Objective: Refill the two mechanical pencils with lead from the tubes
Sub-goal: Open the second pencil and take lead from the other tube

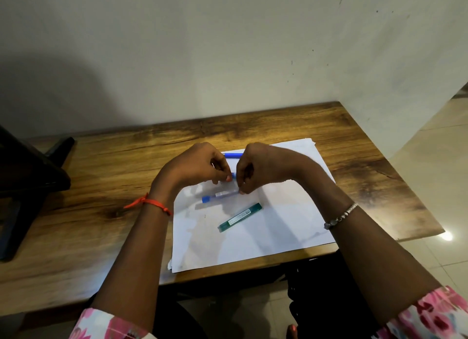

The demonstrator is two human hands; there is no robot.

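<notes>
Now pinching a blue pencil (pixel 234 174) between left hand (pixel 200 167) and right hand (pixel 257 169), fingers curled, over the paper (pixel 278 224). Lying below, clear lead tube (pixel 219 195) and green lead tube (pixel 240 217); second pencil (pixel 233 155) toward the worktop's (pixel 253 126) far edge.

No text can be read. A pale label with dark print runs along the green lead tube (pixel 240 217) near the middle of the paper (pixel 278 227), but its letters are too small to make out. The clear lead tube (pixel 219 195), also on the paper, bears a small label, equally illegible.
</notes>
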